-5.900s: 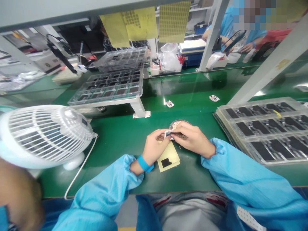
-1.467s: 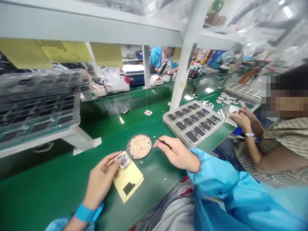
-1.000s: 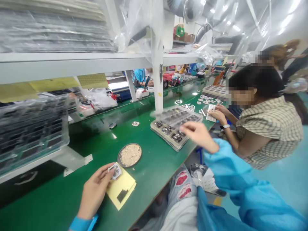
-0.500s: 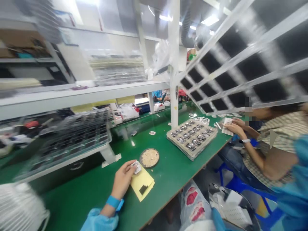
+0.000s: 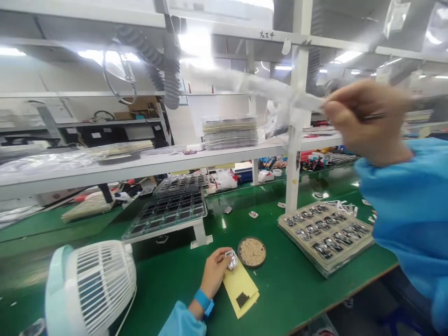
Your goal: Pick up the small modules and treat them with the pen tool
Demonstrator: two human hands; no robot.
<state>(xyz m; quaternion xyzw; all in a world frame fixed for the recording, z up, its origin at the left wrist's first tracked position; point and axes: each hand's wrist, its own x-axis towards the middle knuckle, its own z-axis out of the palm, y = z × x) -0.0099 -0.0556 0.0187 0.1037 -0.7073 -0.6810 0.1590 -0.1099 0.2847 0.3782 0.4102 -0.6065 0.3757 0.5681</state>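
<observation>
My left hand pinches a small silvery-white part above a folded yellow paper pad. Small dark pieces lie on the pad. Just beyond it stands a round dish of pale granular material. High at the right, my right hand is closed on the end of a translucent plastic tray, seen almost edge-on and blurred. Right of the dish, a stack of trays carries rows of shiny metal parts.
A white fan stands at the left front. Trays with dark cells rest on a low stand behind the left hand. A white post and a shelf cross the green table.
The view has swung right to left, bringing in the fan and my right hand. The large plastic tray has turned from face-on to nearly edge-on. My left hand still pinches the part.
</observation>
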